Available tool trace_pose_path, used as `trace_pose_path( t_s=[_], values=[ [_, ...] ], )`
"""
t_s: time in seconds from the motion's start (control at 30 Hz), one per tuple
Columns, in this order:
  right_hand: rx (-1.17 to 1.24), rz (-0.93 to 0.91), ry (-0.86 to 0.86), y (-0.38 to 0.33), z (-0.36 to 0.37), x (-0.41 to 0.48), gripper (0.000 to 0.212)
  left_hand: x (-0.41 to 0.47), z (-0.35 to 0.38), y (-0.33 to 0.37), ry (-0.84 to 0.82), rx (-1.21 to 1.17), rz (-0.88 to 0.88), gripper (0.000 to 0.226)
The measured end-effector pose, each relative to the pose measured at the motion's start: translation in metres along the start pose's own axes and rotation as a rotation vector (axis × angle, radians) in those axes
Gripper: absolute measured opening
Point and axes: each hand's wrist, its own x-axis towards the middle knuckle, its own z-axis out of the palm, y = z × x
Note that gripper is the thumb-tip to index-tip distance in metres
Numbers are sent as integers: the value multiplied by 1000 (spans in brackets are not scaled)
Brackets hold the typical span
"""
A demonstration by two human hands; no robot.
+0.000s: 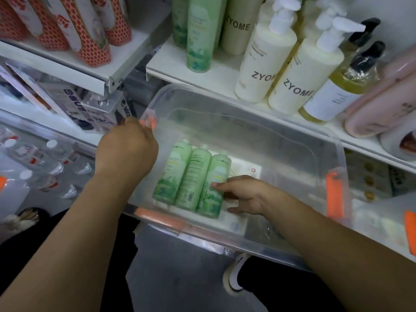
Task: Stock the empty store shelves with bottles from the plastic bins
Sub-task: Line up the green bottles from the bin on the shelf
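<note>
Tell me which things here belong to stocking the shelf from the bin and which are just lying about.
Job: clear bin, left hand gripping its rim; three green bottles inside, right hand grasping the rightmost bottle; shelf.
Just there: ZYOME pump bottles, red honeycomb packs, pink bottles.

It was a shop, as the white display shelves [171,61] held rows of identical ZYOME pump bottles [263,64], matching green bottles [199,37] and red-patterned packs [90,41].
</note>
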Motion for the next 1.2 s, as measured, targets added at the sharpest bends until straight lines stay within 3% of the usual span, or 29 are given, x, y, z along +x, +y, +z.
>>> trace_pose_path(
  t_s=[0.27, 0.8, 1.0, 1.2],
  values=[
    [178, -12, -5, 10, 1, 4, 14, 1, -7, 9, -65, -73, -133, 40],
    [40, 45, -10, 13, 12, 3, 37, 4, -8, 5, -102, -95, -177, 44],
    [-20, 6, -30, 19, 11, 9, 45, 1, -8, 3, -62, -66, -110, 51],
    [-111, -95, 79, 21, 8, 11, 37, -1, -14, 4, -100, -61, -128, 51]
  ],
)
